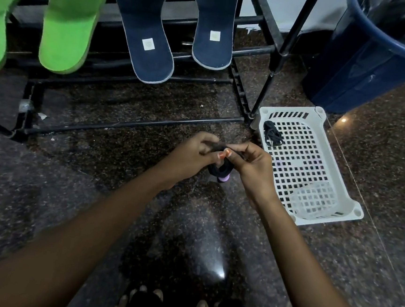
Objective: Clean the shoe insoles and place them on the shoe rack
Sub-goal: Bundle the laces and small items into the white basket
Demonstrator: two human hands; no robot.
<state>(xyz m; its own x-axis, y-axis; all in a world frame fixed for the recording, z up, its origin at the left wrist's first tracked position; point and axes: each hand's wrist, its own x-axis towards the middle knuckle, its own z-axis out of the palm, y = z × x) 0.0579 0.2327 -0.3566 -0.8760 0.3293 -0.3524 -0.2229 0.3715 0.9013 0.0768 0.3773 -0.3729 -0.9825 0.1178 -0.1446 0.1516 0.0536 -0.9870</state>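
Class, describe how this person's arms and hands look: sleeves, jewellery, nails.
Both arms are bare up to the frame edge, with no sleeves, watch or bracelets in view. The left hand and right hand show no rings. The visible thumbnails look painted orange-pink.

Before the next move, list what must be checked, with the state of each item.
1. Green insoles on the shoe rack: ok, two rest across its bars.
2. Navy insoles on the rack: ok, two lie beside the green ones.
3. Hands free: not ok, the left hand and right hand both pinch a small dark object with a purple end.
4. What that object is: cannot tell.
5. Insoles clean: cannot tell.
6. White basket close by: ok, it lies beside the right hand and holds black laces.
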